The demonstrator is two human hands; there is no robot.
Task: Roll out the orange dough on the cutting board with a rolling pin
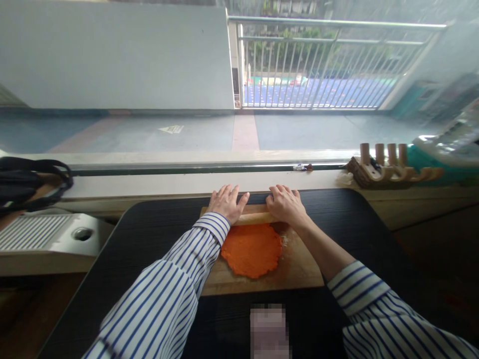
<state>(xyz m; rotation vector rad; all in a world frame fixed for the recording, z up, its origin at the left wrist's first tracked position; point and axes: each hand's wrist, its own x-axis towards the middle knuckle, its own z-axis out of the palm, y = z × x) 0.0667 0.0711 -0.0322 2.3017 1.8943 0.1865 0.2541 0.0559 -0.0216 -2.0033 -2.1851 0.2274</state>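
Note:
My left hand (228, 202) lies flat on the left end of a wooden rolling pin (256, 218), its fingers stretched forward and the thumb out to the side. At the pin's right end rests my right hand (286, 203), palm down with the fingers reaching forward over it. Just below the pin, a flat sheet of orange dough (252, 252) with a ragged, cracked edge lies on a wooden board (299, 274). Pale flour marks the board to the right of the dough. Both hands hide the ends of the pin.
The board is on a black table (149, 234) against a white window sill (168, 184). A wooden rack with pegs (389, 172) stands at right beside a teal-and-clear container (449, 149). A small wrapper (299, 167) lies on the sill. Black straps (41, 182) are at left.

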